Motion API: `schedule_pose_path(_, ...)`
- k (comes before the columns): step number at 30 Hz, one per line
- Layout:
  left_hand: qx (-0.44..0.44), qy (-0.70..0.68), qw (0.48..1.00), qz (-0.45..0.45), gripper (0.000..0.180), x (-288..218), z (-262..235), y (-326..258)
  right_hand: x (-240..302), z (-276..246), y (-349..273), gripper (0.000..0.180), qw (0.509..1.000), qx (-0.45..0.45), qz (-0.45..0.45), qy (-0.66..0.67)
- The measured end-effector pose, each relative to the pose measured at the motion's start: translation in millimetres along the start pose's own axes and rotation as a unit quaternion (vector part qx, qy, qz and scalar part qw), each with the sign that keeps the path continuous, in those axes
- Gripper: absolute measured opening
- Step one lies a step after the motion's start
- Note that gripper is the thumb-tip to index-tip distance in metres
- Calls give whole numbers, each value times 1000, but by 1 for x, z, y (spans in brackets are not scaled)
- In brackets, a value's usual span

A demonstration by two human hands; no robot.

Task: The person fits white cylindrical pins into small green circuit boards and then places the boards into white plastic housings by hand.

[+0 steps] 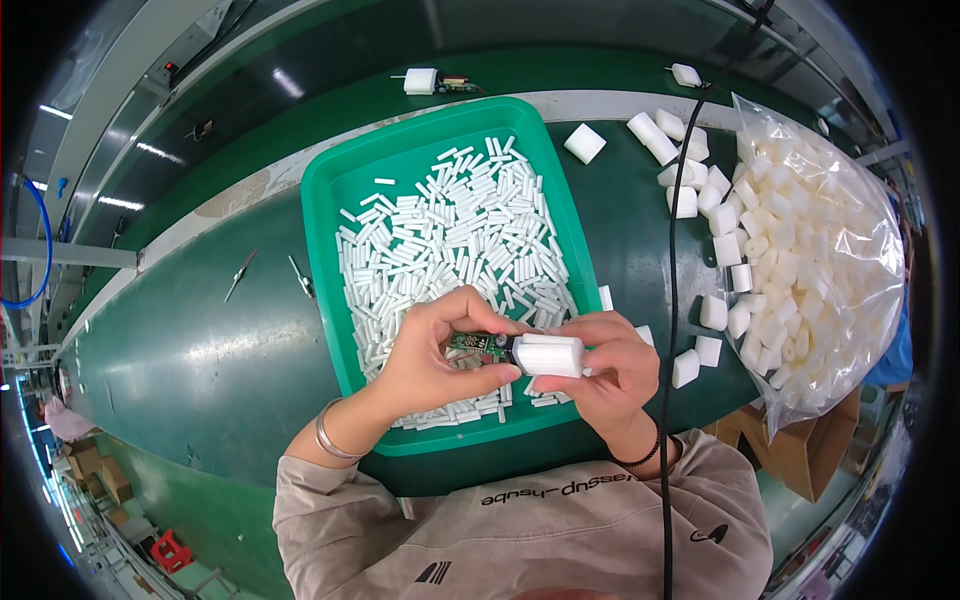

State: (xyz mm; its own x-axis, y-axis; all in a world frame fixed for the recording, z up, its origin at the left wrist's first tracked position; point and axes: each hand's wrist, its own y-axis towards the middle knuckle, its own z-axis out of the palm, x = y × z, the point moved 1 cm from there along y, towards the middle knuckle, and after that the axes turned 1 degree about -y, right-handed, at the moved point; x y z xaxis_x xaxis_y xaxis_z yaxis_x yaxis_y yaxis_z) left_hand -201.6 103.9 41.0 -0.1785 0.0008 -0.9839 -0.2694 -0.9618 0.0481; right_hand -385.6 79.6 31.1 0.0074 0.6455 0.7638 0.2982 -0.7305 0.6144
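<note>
Above the near part of a green tray [318, 230], my two hands meet over one small assembly. My left hand [428, 352] is closed on a green circuit board [474, 343], fingers above and thumb below. The board's right end meets a white foam block [548, 356], which my right hand [622, 372] grips from the right side. Whether the block is fully seated on the board's end I cannot make out. Beneath them, many short white sticks [470, 215] lie loose in the tray.
A clear plastic bag [815, 260] full of white foam blocks stands right, with loose foam blocks [683, 202] beside it. A black cable [672, 300] hangs in front. Another board with a block [421, 82] lies beyond the tray; thin parts [240, 275] lie left. A cardboard box [810, 450] stands lower right.
</note>
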Motion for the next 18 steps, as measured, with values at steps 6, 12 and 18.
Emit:
schedule_pose_path(6, -36, 109, 990, 79, 26, 0, 3, 0, -1, 10, -7, 43, 990, -24, 95, 106)
schedule_pose_path(12, -44, 229, 965, 123, 30, -11, 2, 2, -4, 8, -6, 77, 977, 19, 183, 106)
schedule_pose_path(18, -270, 106, 957, 32, 27, -23, -92, 20, -1, 1, 9, 74, 974, 108, 148, -132)
